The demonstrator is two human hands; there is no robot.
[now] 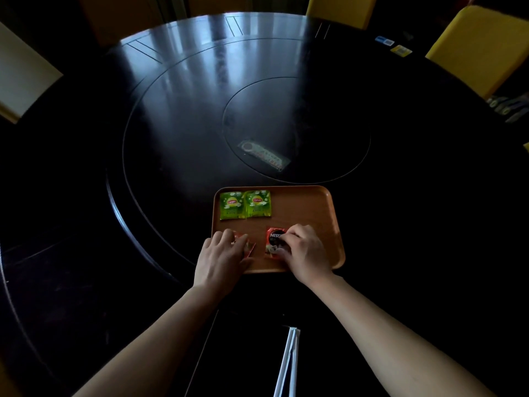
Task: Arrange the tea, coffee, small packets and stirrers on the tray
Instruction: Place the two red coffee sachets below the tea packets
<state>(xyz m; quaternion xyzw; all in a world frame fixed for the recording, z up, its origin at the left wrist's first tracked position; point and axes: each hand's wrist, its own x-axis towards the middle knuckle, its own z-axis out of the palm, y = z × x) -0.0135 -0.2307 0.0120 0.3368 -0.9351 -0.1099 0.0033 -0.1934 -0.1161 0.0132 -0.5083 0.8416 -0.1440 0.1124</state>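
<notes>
Reading "Lipton" tea packets (pixel 245 204), "NESC" coffee sachet (pixel 274 242)

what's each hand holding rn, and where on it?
Right hand: red coffee sachet, fingers on its right edge. Left hand: second red sachet, fingers covering its left part. Both lie on the tray.

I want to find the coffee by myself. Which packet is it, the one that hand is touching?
Find the orange tray on the dark round table. On its near half, under the right hand, lies the red Nescafé packet. The two tea packets behind are green.
</notes>
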